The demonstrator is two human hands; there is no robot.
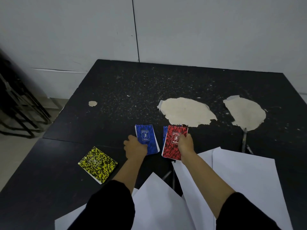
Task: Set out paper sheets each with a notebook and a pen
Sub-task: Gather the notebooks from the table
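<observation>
My left hand grips the lower left corner of a blue spiral notebook. A red spiral notebook is held by my right hand at its right edge; the blue edge of another notebook shows just behind it. A yellow speckled notebook lies flat at the left. Several white paper sheets overlap loosely near the front edge under my forearms. Dark pens lie at the right above the sheets, and another pen shows between two sheets.
The black table has large patches of peeled surface at the back right and a small one at the left. A white wall stands behind it. Dark metal frames lean at the far left on the floor.
</observation>
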